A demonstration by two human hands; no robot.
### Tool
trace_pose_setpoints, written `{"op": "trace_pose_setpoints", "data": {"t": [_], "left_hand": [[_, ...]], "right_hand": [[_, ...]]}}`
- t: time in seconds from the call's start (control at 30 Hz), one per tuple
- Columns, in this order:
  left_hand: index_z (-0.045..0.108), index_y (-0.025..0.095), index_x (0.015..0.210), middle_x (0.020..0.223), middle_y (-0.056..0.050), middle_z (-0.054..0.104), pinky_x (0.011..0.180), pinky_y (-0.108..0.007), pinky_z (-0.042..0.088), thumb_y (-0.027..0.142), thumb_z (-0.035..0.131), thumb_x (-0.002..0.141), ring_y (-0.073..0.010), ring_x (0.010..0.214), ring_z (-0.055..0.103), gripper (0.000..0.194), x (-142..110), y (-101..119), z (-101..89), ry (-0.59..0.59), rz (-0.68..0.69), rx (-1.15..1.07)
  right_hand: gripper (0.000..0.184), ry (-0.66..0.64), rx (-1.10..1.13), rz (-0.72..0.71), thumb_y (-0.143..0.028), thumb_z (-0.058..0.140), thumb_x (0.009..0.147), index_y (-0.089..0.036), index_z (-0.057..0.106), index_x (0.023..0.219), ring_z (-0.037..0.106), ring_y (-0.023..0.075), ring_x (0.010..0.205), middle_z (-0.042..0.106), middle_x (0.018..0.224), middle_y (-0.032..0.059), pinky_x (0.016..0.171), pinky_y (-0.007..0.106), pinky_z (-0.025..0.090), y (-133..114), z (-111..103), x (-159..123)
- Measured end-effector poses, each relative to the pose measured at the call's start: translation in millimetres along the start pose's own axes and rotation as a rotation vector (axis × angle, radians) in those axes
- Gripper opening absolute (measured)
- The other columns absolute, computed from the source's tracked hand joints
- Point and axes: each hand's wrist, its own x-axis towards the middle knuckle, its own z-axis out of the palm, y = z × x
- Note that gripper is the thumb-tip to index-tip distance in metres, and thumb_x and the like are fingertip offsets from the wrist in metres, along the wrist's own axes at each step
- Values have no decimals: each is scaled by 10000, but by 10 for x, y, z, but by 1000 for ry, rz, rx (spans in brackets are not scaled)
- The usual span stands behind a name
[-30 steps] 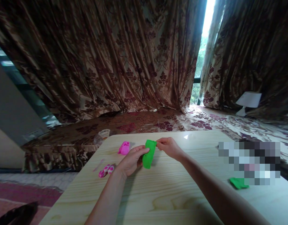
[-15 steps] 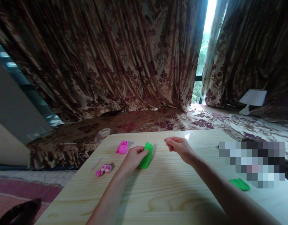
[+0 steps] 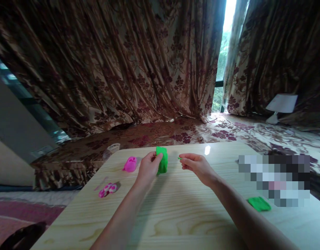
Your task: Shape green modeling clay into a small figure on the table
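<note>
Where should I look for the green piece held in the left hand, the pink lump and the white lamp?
Held green piece (image 3: pixel 164 161), head view: on its uncovered face.
Pink lump (image 3: pixel 130 165), head view: on the middle of its body.
White lamp (image 3: pixel 282 104), head view: on its shade.

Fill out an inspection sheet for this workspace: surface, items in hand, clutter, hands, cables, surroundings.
Surface: pale wood-grain table, glare near far edge.
Items in hand: flat green piece; tiny green bit.
Clutter: pink lump and pink-and-white pieces at left; second green piece at right.
Hands: left hand grips the flat green piece; right hand pinches the tiny green bit.
Cables: nothing seen.
Surroundings: patterned curtains, white lamp; pixelated patch at right.
</note>
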Motion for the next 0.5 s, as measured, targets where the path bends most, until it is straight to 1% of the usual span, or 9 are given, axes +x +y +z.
{"op": "trace_pose_setpoints", "data": {"t": [0.07, 0.13, 0.23, 0.33, 0.37, 0.5], "left_hand": [[594, 166, 778, 592, 16, 599, 491, -222, 425, 364, 674, 643, -105, 496, 536, 252, -8, -62, 114, -8, -126, -133], [576, 174, 814, 639, 9, 618, 506, -231, 454, 325, 661, 669, -111, 527, 568, 226, -40, -124, 185, -63, -232, -274], [569, 179, 865, 737, -19, 655, 546, -242, 492, 234, 623, 710, -127, 601, 614, 173, -97, -191, 206, -163, -346, -461], [577, 166, 895, 811, -45, 670, 594, -249, 520, 167, 589, 729, -135, 662, 635, 167, -123, -220, 171, -192, -395, -562], [579, 161, 896, 821, -51, 671, 613, -253, 526, 155, 580, 733, -139, 679, 639, 163, -125, -222, 159, -191, -405, -583], [588, 156, 882, 840, -53, 670, 686, -273, 535, 117, 554, 741, -151, 747, 645, 150, -134, -203, 146, -196, -416, -633]], "right_hand": [[273, 4, -18, -29, -345, 705, 642, -131, 684, 810, 534, 94, 592, 623, 663, 15, 630, 263, 453, -12, 4, -10], [242, -2, -46, -63, -357, 679, 672, -130, 675, 756, 533, 89, 581, 621, 650, 12, 615, 249, 448, -16, 13, -17], [210, 0, -80, -91, -346, 657, 700, -138, 656, 721, 555, 92, 620, 636, 674, 14, 624, 235, 448, -24, 38, -26], [193, 18, -97, -100, -331, 667, 689, -145, 655, 739, 586, 115, 711, 669, 798, 38, 651, 241, 460, -28, 69, -33], [191, 25, -105, -101, -327, 672, 682, -146, 656, 741, 587, 117, 713, 672, 812, 40, 650, 243, 462, -25, 76, -32], [170, 52, -134, -117, -298, 682, 674, -149, 647, 748, 553, 92, 598, 638, 655, -1, 607, 235, 450, 19, 81, -15]]}}
